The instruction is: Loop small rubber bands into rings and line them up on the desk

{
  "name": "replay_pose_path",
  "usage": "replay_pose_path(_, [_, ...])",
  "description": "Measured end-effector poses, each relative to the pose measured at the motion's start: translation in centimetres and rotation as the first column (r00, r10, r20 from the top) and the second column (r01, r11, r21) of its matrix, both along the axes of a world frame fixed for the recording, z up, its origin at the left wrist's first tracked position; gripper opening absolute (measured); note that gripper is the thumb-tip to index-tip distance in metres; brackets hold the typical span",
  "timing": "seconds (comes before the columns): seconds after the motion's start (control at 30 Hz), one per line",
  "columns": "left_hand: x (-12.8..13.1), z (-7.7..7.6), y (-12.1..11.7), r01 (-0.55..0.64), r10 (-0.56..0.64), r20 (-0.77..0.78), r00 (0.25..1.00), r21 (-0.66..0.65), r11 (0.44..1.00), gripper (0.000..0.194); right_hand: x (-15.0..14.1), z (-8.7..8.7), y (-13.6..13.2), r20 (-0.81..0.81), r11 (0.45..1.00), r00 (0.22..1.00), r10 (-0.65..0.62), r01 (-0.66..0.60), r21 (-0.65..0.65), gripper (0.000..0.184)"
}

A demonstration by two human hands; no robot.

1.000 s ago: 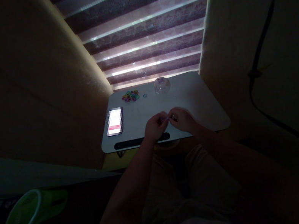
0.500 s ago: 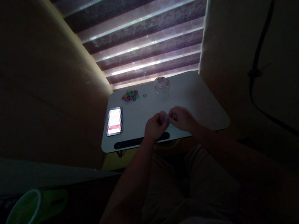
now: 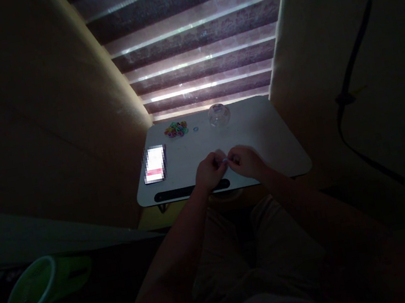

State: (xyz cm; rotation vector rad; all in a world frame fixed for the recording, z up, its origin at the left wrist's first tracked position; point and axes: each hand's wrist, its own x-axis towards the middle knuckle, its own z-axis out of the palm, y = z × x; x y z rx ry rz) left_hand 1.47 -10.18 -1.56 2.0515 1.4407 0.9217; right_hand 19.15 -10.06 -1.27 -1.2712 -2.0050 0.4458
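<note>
Over the front half of the white lap table [image 3: 262, 135], my left hand [image 3: 209, 171] and my right hand [image 3: 245, 161] meet fingertip to fingertip. Between them they pinch a small pale bluish band [image 3: 225, 160], mostly covered by the fingers. A heap of colourful small elastic bands [image 3: 176, 129] lies at the back left of the table. One light blue band [image 3: 196, 129] rests apart, just right of the heap. Farther right stands a clear round container [image 3: 218, 115].
A phone with a lit screen [image 3: 155, 164] lies at the table's left side. Along the front edge runs a black slot strip [image 3: 178, 193], partly under my left wrist. A green basket [image 3: 31, 289] sits low at the left. Behind the table hangs a striped blind [image 3: 202, 62].
My right hand has shifted slightly, its fingers lower and more level against the left fingertips. The band between them shows a little more. Everything else stays in place.
</note>
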Motion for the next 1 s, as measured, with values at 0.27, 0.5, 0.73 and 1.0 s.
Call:
replay_pose_path(0.27, [-0.03,0.07,-0.03,0.004,-0.004,-0.001,1.0,0.004,1.0,0.028,0.04,-0.39,0.27,0.002,1.0,1.0,-0.003,0.003,0.018,0.01])
replay_pose_path(0.5, [-0.03,0.09,-0.13,0.053,-0.052,0.033,0.998,-0.012,0.999,0.027,-0.07,-0.43,0.35,0.018,0.999,0.999,-0.03,0.029,0.025,0.007])
replay_pose_path(0.73, [0.0,0.07,-0.12,0.064,-0.062,0.06,0.996,-0.028,0.998,0.026,-0.03,-0.62,0.38,0.02,0.999,0.999,-0.029,0.028,0.029,0.007])
replay_pose_path(1.0, [0.1,0.22,-0.08,0.021,-0.021,-0.003,1.0,-0.016,1.0,0.025,0.01,-0.7,0.45,0.019,0.998,0.999,-0.034,0.033,0.045,0.007])
